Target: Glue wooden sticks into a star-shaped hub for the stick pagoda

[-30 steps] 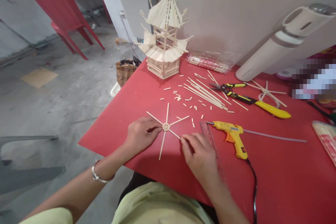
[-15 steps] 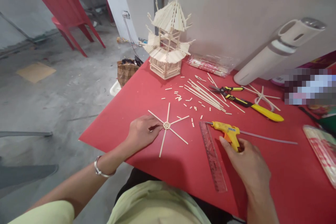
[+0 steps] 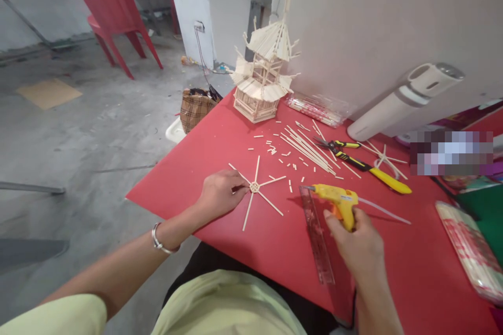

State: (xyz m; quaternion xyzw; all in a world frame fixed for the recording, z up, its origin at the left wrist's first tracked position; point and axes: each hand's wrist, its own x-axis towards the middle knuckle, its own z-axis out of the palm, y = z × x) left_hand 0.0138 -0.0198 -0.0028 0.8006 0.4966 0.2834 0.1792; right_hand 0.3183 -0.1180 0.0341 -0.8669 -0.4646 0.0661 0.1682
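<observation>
My left hand is closed in a pinch at the left side of a star-shaped stick frame, which has several thin wooden arms around a small ring hub. The frame lies on the red tabletop. A yellow glue gun with an orange trigger is gripped in my right hand. Its nozzle points left, over the top end of a clear ruler, and a pale glue stick trails from its back. Short cut pieces of stick lie scattered beyond the frame.
A wooden stick pagoda stands at the table's far corner. Long sticks, yellow-black cutters, a second stick star and a white flask are farther right. Packs of sticks lie near the wall and right edge.
The glue gun has been lifted slightly off the table, its glue stick now slanting down behind it. My left hand stays at the frame. The whole view has shifted a little.
</observation>
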